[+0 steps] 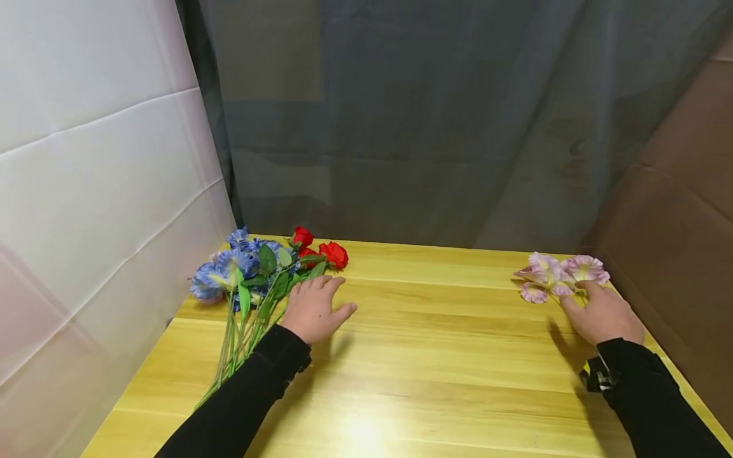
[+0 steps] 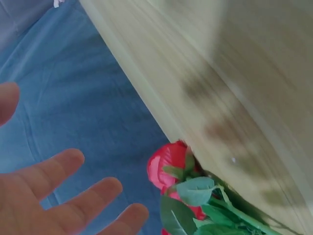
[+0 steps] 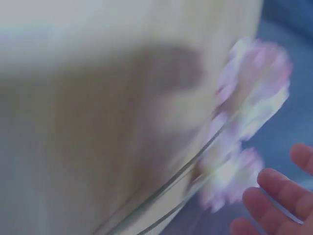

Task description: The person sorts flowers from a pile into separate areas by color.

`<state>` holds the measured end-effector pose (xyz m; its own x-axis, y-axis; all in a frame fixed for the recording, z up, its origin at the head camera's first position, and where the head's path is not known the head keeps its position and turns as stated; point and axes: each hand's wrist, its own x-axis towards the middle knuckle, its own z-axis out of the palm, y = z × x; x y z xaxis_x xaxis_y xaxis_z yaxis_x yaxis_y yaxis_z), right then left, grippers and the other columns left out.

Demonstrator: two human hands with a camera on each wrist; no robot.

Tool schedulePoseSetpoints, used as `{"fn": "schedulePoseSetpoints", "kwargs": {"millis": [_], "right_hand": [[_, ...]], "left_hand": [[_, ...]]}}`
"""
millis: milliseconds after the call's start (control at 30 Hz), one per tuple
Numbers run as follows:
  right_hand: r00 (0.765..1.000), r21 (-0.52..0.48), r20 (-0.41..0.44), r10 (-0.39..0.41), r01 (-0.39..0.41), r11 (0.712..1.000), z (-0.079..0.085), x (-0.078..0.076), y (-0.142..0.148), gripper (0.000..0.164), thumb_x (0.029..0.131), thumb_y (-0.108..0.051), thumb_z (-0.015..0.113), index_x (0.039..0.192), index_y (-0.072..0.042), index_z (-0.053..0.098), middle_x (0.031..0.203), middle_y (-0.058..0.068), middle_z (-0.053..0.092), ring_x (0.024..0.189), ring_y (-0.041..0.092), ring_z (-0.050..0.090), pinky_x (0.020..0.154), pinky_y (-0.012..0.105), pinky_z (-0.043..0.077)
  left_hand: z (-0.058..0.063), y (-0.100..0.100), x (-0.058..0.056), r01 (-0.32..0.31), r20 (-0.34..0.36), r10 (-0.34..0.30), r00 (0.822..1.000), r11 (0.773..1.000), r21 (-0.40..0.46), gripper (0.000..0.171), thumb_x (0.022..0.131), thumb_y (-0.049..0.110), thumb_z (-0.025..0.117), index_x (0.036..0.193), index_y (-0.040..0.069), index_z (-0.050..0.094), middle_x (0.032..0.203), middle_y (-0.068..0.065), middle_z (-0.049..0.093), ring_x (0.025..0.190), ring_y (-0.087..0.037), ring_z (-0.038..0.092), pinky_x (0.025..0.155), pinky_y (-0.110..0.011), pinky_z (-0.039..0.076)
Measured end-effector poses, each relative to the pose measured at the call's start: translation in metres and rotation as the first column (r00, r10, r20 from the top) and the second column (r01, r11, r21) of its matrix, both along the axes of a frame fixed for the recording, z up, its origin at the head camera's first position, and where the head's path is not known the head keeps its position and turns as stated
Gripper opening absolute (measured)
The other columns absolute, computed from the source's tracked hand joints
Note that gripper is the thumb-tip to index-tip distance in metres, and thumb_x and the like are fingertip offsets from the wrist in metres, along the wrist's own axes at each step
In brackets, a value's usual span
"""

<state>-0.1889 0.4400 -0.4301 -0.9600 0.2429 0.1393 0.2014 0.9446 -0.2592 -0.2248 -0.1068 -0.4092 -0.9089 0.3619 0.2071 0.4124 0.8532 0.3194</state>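
My left hand (image 1: 314,310) hovers beside red roses (image 1: 334,255) at the left of the table, fingers spread and holding nothing. In the left wrist view a red rose (image 2: 168,164) with green leaves lies just beyond the fingertips (image 2: 110,187). Blue irises (image 1: 229,267) lie in the same bunch, their green stems partly hidden behind my left forearm. On the right, my right hand (image 1: 609,315) is close over pale pink irises (image 1: 546,270), its fingers extended. The right wrist view shows the pink blooms (image 3: 264,73) and thin stems, blurred, apart from the fingers.
The wooden table (image 1: 435,356) spreads between the two bunches. A dark grey cloth (image 1: 412,127) hangs along its back edge. A white cloth wall (image 1: 114,178) stands at the left, a brown panel (image 1: 681,210) at the right.
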Motion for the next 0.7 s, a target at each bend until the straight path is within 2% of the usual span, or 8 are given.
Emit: {"fn": "schedulePoseSetpoints", "kwargs": {"millis": [67,200,467,600,700], "right_hand": [[0.997,-0.002,-0.049,0.064,-0.064,0.998,0.006,-0.005,-0.018,0.071,0.102,-0.054,0.046,0.145,0.003,0.046,0.135,0.041,0.045,0.113,0.062,0.046,0.081,0.071,0.039],[0.975,-0.008,-0.115,0.189,-0.192,0.981,0.015,-0.014,-0.064,0.064,0.103,-0.052,0.047,0.144,-0.003,0.052,0.139,0.036,0.048,0.120,0.058,0.046,0.088,0.071,0.038],[0.897,0.012,-0.180,0.404,-0.409,0.913,0.019,-0.025,-0.174,0.055,0.104,-0.045,0.053,0.142,-0.006,0.055,0.138,0.027,0.053,0.124,0.049,0.049,0.100,0.064,0.037],[0.852,0.013,-0.197,0.485,-0.492,0.870,0.017,-0.031,-0.218,0.051,0.103,-0.042,0.056,0.142,-0.009,0.056,0.139,0.022,0.053,0.128,0.045,0.048,0.106,0.058,0.035],[0.827,0.013,-0.201,0.524,-0.533,0.846,0.018,-0.035,-0.244,0.049,0.102,-0.039,0.059,0.140,-0.009,0.058,0.138,0.020,0.056,0.128,0.043,0.049,0.107,0.057,0.036]], "left_hand": [[0.000,-0.001,-0.002,-0.013,0.006,0.013,1.000,1.000,-0.013,0.063,0.097,0.057,0.060,0.145,0.016,0.055,0.144,-0.015,0.053,0.134,-0.038,0.045,0.111,-0.062,0.027],[-0.001,-0.003,-0.003,-0.031,0.016,0.032,0.999,0.999,-0.027,0.063,0.097,0.056,0.060,0.145,0.016,0.055,0.146,-0.016,0.051,0.136,-0.038,0.044,0.111,-0.061,0.027],[0.000,-0.021,-0.001,-0.090,0.005,0.090,0.996,0.996,-0.022,0.062,0.097,0.051,0.063,0.144,0.012,0.055,0.144,-0.017,0.052,0.134,-0.040,0.045,0.109,-0.061,0.030],[0.002,-0.034,0.000,-0.121,0.011,0.121,0.993,0.993,-0.015,0.061,0.097,0.050,0.063,0.144,0.012,0.055,0.144,-0.017,0.052,0.132,-0.042,0.046,0.108,-0.062,0.032],[0.005,-0.046,-0.001,-0.152,0.022,0.152,0.988,0.988,-0.013,0.060,0.098,0.049,0.063,0.144,0.011,0.055,0.143,-0.018,0.052,0.131,-0.043,0.047,0.105,-0.062,0.035]]}}
